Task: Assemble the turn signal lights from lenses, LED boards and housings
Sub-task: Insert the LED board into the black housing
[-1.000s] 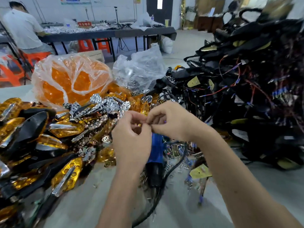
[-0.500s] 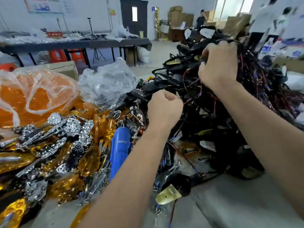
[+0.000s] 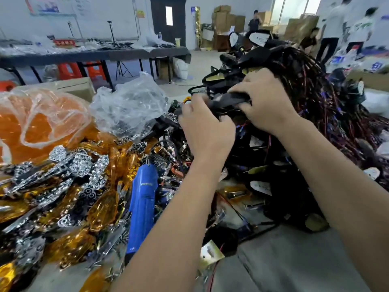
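Both hands meet on a black housing (image 3: 228, 100) in front of the big heap of black wired housings (image 3: 305, 123). My right hand (image 3: 267, 106) grips its right end from above, fingers curled over it. My left hand (image 3: 205, 127) holds its left end, fingers curled round it. Amber lenses (image 3: 101, 209) and chrome reflector boards (image 3: 77, 161) lie piled at the left. Most of the held housing is hidden under my fingers.
A blue power screwdriver (image 3: 143, 203) lies among the parts, left of my left forearm. A clear bag of amber lenses (image 3: 35, 127) and a crumpled clear bag (image 3: 128, 106) sit behind. Bare grey tabletop (image 3: 294, 266) shows at the lower right. People stand far behind.
My right hand came down from the top of the heap with a black housing. My left hand rose from a fist near the pile and took hold of the housing's other end.
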Motion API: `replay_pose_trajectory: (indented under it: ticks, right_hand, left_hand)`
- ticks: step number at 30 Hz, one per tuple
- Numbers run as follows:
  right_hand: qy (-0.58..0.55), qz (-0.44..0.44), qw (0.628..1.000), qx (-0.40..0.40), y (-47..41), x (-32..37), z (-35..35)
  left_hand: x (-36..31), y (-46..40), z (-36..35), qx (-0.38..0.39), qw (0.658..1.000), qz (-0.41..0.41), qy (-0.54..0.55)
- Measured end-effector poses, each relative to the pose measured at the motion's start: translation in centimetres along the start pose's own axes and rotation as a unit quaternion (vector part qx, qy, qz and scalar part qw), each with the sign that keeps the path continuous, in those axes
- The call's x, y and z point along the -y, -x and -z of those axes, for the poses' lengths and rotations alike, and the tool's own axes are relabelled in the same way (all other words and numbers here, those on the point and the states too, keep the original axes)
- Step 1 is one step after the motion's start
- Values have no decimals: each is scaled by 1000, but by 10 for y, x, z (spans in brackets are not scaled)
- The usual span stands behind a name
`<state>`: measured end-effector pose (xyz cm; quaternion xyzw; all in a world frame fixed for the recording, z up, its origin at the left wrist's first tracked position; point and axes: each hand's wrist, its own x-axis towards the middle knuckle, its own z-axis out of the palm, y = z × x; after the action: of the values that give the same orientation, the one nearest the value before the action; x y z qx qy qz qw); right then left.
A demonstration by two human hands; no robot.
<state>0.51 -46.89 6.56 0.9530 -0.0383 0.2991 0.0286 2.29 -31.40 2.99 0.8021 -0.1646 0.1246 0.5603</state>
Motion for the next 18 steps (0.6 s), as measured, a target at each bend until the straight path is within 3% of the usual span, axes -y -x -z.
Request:
replay_pose_trajectory:
  ticks: [3, 7, 10, 14, 18]
  right_hand:
    - [-103, 65, 992, 35, 6, 26, 7]
    - [-330, 10, 943, 38, 8, 52, 20]
    - [-517, -22, 855, 34, 10, 78, 24]
    - [-629, -35, 766, 129, 18, 125, 17]
    - [-634, -4, 746, 205, 31, 175, 2]
  left_hand:
    - [4, -6, 23, 4, 990, -102, -95]
    - [9, -2, 65, -2, 968, -146, -205]
    - [11, 11, 97, 50, 988, -125, -71]
    - [29, 37, 145, 129, 982, 42, 135]
    - [62, 68, 196, 163, 969, 105, 152]
